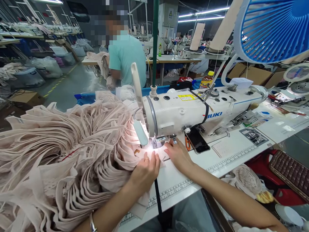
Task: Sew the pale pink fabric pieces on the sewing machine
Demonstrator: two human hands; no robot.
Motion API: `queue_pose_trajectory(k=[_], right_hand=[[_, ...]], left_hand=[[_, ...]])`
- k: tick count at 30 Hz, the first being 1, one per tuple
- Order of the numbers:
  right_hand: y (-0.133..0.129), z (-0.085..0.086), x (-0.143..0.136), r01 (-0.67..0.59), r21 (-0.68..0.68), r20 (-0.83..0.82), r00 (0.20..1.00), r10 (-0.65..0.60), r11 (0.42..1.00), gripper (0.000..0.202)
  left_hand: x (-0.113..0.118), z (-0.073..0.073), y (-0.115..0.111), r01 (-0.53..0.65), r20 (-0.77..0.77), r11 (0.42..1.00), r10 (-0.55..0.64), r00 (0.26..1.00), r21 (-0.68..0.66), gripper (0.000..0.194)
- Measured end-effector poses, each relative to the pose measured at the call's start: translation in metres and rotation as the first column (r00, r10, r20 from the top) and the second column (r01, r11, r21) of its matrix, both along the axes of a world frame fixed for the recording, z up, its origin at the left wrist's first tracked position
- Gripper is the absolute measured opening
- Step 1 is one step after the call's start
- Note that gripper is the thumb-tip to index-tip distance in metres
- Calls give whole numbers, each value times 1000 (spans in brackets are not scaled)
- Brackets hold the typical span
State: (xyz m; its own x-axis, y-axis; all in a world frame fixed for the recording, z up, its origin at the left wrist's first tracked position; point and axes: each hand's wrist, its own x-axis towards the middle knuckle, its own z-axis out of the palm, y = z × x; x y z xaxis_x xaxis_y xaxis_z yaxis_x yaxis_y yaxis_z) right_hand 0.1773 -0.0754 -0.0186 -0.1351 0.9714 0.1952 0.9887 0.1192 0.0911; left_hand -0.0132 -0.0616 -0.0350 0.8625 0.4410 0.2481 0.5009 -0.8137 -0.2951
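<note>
A white sewing machine (173, 112) stands in front of me, its lamp lighting the needle area. Under its presser foot (154, 143) lies a piece of pale pink fabric (158, 154). My left hand (146, 167) is on the near edge of this piece, fingers drawn together and pressing on it. To the right of the foot, my right hand (178, 156) pinches the fabric's edge; its fingertips are partly hidden beside the machine. A large heap of pale pink garments (79, 151) covers the left side and runs up to my left hand.
A phone (198, 140) and an orange clip (187, 142) lie right of my right hand. Ruler tape (178, 187) runs along the table's front edge. A blue fan (275, 29) and thread cones (197, 37) stand above. A person in a turquoise shirt (127, 58) sits beyond.
</note>
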Motion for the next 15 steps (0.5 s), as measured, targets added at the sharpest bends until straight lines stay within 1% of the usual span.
queue_pose_trajectory(k=[2,4,7,9,12,15], right_hand=[[0,-3,0,-13,45,24,1000,12,999,19],[-2,-8,1,-70,93,43,997,66,993,24],[-4,-13,2,-150,120,36,989,147,981,28],[-5,-12,3,-158,116,33,987,155,981,28],[-7,-7,3,-142,69,51,989,138,987,29],[-8,-1,1,-127,2,65,990,127,992,28]], left_hand=[[2,0,2,-45,38,999,46,998,-21,40],[2,2,7,-71,69,997,73,995,-33,39],[-1,6,15,-44,88,997,49,995,-60,37],[-4,7,19,-14,93,995,24,995,-102,38],[-8,7,20,3,78,987,9,997,-158,41],[-8,7,18,9,17,987,-6,1000,-158,43]])
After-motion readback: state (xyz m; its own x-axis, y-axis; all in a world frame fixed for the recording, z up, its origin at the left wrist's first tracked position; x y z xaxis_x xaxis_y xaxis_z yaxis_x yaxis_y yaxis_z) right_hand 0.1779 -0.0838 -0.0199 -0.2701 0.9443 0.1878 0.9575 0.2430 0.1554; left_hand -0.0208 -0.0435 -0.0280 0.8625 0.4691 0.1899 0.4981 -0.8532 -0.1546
